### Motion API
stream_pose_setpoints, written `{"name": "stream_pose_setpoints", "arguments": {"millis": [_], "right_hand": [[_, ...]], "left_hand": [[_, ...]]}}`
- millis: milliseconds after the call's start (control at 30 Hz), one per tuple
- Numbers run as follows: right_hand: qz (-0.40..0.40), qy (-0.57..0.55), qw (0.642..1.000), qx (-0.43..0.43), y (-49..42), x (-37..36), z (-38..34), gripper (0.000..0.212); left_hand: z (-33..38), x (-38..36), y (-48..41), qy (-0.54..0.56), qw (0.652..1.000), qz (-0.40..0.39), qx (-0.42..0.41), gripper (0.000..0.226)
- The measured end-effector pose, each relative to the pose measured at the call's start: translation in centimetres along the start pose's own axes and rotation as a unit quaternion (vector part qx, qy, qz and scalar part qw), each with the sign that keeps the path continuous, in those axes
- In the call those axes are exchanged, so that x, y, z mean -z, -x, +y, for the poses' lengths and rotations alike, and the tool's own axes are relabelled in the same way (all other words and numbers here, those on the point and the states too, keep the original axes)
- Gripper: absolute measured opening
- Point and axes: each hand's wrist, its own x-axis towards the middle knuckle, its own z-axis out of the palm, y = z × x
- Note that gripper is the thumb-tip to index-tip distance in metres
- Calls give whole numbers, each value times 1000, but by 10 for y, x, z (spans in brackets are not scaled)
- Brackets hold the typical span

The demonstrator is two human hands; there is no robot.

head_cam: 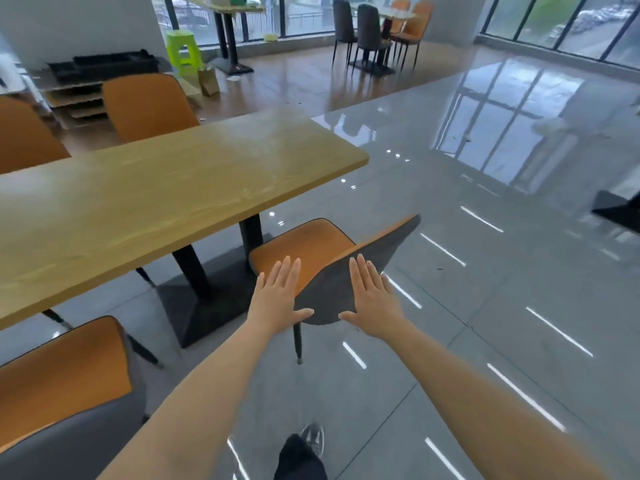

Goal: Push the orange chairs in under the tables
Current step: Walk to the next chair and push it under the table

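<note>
- Floor [485,271]: glossy grey tile, fills the room from 1 to 6 o'clock. Looks slick to me.
- Long wooden table [166,188]: runs from 9 o'clock toward centre, on a black pedestal base [201,299].
- Orange chairs at that table:
  - two on the far side at 10–11 o'clock [149,105]
  - one at 8 o'clock [62,375], seat not fully under
  - the target chair [311,251] just below centre, at the table's end
- Target chair is out in the open & skewed to the table edge. Seat is beside the pedestal, not under the top; grey backrest faces the person.
- Left hand [277,296]: flat, fingers straight & spread, holding nothing, at the backrest's left edge.
- Right hand [372,299]: same pose, palm on the grey back. Can't tell how firm either contact is.
- Risks, as I judge it:
  - flat palms = no grip, so no steering. An uneven shove prob. spins the skewed chair instead of sliding it in.
  - a front leg may hit the pedestal plate & stop dead, or tip the chair fwd, since the push is high on the back.
  - slick tile could let it skate past & bang the table post.
</note>
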Motion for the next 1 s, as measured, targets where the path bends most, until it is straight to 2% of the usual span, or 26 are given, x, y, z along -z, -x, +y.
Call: {"name": "stream_pose_setpoints", "arguments": {"millis": [200,367,500,567,667,733,867,1000], "right_hand": [[-5,10,999,-31,-62,18,72,101],[-21,8,998,-53,-112,31,126,103],[-43,8,998,-38,-138,30,162,101],[-54,14,998,-16,-151,30,176,97],[-58,26,997,45,-171,26,194,89],[-60,43,993,98,-182,24,205,80],[-38,87,978,184,-202,23,226,58],[-40,98,975,195,-216,21,231,42]], "left_hand": [[63,-12,-102,22,999,0,-45,102],[99,-27,-158,33,998,-48,-29,101],[109,-31,-179,30,996,-85,9,96],[114,-33,-183,28,995,-92,40,83],[121,-37,-182,23,993,-66,97,42],[126,-38,-177,29,989,-43,140,24],[138,-41,-173,23,977,-16,210,17],[142,-47,-171,24,975,-30,217,15]]}}
